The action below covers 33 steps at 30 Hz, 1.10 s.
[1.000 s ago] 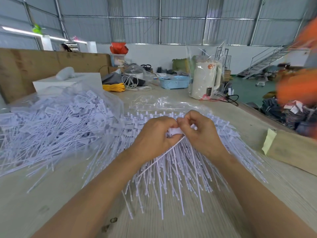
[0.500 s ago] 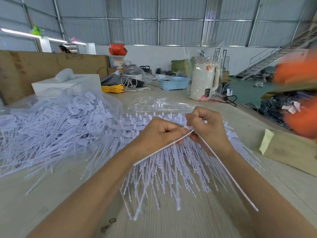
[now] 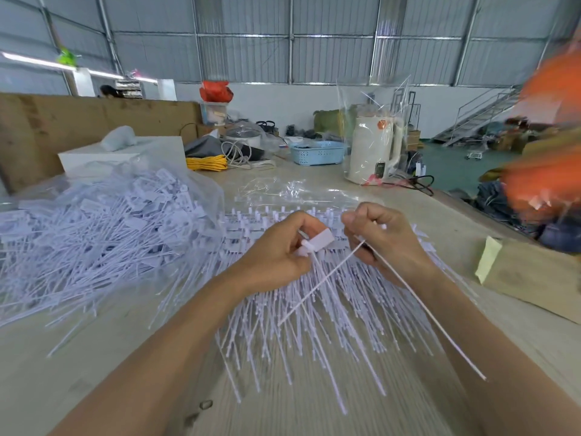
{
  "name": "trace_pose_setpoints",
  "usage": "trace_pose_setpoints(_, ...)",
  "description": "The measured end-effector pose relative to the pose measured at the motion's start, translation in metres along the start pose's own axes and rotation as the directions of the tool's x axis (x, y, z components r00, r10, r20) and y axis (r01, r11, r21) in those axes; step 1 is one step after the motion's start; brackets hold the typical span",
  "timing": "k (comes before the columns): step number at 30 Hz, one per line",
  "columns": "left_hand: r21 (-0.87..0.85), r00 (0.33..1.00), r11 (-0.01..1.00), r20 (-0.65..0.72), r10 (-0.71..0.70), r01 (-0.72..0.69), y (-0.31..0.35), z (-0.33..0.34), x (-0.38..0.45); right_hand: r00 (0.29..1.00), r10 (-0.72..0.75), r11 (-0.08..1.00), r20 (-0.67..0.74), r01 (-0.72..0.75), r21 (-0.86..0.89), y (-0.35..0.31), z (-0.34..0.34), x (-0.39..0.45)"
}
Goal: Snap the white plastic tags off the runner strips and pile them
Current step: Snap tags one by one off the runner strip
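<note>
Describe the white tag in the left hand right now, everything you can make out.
The tag is white, matte plastic by its look: a flat rectangular flag at its upper right, a small blocky head at its lower left, and a thin tail running down toward the bed of tags still on runner strips. The left hand pinches it at the head, holding it tilted above that bed. It sits apart from the right hand, which grips a long thin white strip. Any print is too small to tell.
</note>
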<state>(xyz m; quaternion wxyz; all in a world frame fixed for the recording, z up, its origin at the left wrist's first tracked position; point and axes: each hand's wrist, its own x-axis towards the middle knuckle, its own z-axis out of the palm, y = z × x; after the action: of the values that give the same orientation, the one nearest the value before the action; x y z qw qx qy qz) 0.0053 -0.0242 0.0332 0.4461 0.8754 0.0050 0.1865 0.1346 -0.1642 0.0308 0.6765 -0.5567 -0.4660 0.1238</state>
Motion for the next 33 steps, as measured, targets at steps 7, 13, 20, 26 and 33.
trace_pose_setpoints(7,0.173,0.988,0.976,-0.059,0.146,-0.134,0.004,0.009,0.003,0.996,-0.088,0.971,0.014,0.089,-0.223,0.008,0.020,0.002)
trace_pose_setpoints(13,0.140,0.963,0.988,-0.251,0.101,-0.068,0.001,0.010,0.006,0.996,-0.083,0.978,-0.018,0.078,-0.196,0.012,0.024,0.001)
trace_pose_setpoints(20,0.314,0.933,0.937,-0.269,0.240,-0.151,-0.002,0.010,0.005,0.993,-0.064,0.966,-0.102,0.037,-0.255,0.014,0.022,0.001)
trace_pose_setpoints(26,0.300,0.930,0.932,-0.238,0.280,-0.204,-0.001,0.009,0.003,0.979,-0.135,0.945,-0.156,0.079,-0.319,0.017,0.022,0.002)
trace_pose_setpoints(33,-0.040,0.981,0.991,-0.149,0.122,-0.130,0.001,0.004,0.002,0.972,-0.196,0.953,-0.129,0.159,-0.256,0.008,0.023,-0.002)
